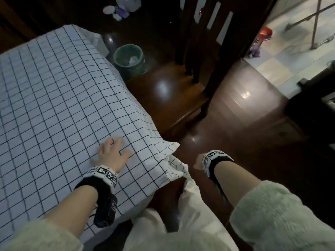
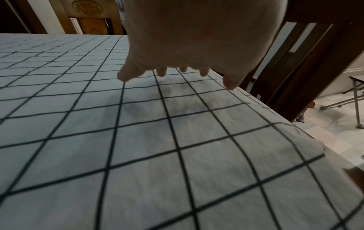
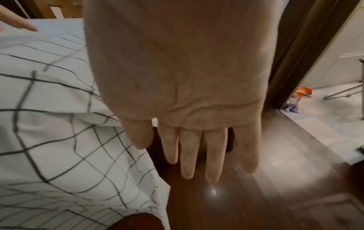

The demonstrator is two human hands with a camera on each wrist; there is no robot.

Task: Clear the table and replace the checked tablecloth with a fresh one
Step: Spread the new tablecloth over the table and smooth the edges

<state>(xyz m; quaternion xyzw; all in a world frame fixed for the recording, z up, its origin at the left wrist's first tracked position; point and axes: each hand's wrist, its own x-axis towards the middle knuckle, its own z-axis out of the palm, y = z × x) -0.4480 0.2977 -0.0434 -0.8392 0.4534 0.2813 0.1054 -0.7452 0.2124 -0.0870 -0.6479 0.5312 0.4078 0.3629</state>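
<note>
Across the table lies the white, black-gridded checked tablecloth (image 1: 54, 87), corner drooping.

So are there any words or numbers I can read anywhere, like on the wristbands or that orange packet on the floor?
None can be read.
Wristbands: only black-and-white square code patterns, no letters.
Orange packet: any print is too blurred to read.
Checked tablecloth: only grid lines.

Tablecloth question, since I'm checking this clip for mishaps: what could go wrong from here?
The tablecloth hangs bunched at the near corner, so a pull could leave it crooked or drag it onto the floor. The left hand lies flat on it and may pin it. The right hand holds nothing. The chair close by could snag the cloth.
</note>
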